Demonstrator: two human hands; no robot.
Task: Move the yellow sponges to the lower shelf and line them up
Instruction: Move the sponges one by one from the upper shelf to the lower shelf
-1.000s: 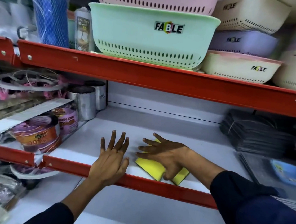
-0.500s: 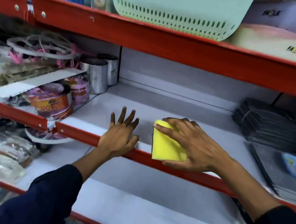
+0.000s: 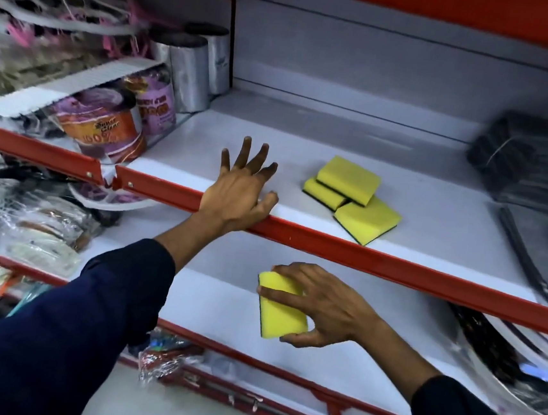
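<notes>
My right hand grips one yellow sponge by its edges, just above the white lower shelf. Three more yellow sponges with dark green undersides lie in a loose pile on the upper shelf: one sponge rests on top of a second, and a third lies nearest the red front rail. My left hand rests flat with fingers spread on the upper shelf's red edge, to the left of the pile.
Round purple-and-orange tubs and shiny metal cylinders stand at the upper shelf's left. Dark stacked packs sit at its right. Plastic-wrapped goods crowd the lower shelf's left, and foil-like trays its right.
My right hand has carried the yellow sponge off the upper shelf down to the lower shelf. The view has tilted downward, and three sponges now show on the upper shelf. My left hand stays put.
</notes>
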